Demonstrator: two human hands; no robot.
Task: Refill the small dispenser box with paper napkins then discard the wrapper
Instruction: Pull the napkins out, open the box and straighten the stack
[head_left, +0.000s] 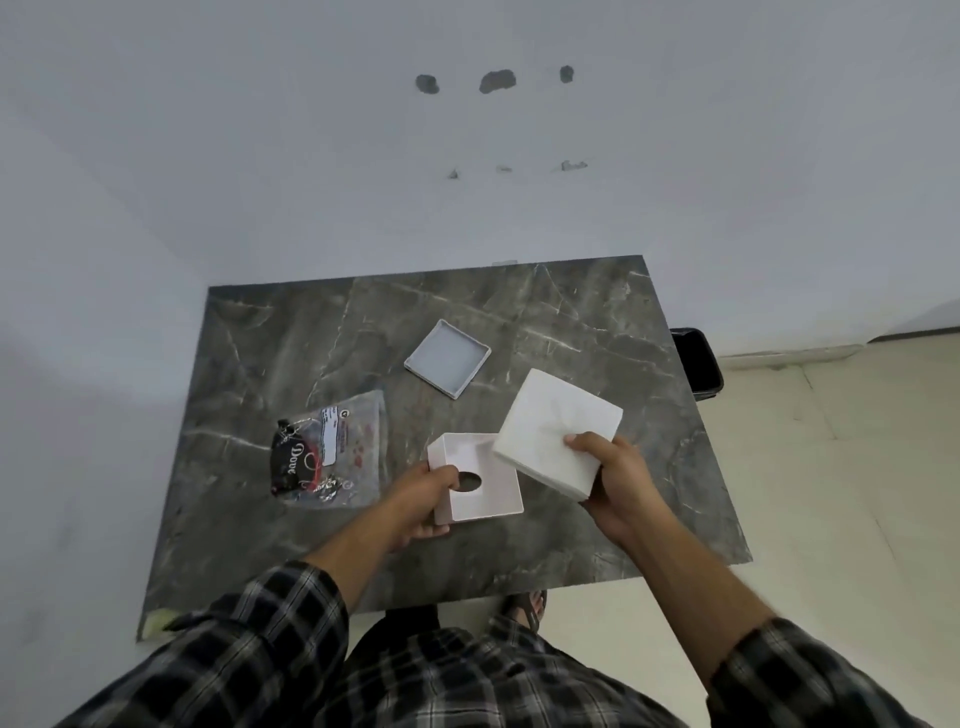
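Observation:
A small white dispenser box (485, 501) lies open side up on the dark marble table (291, 364), its oval slot showing in the bottom. My left hand (423, 499) grips its left wall, thumb inside. My right hand (615, 480) holds a thick white stack of paper napkins (553, 426), tilted, just right of the box and over its right rim. A flat grey lid (448, 357) lies on the table behind the box. The empty clear wrapper (330, 452) with dark print lies crumpled to the left.
A black bin (698, 364) stands on the floor past the table's right edge. A white wall rises directly behind the table. Pale floor tiles run along the right side. My foot shows under the near edge.

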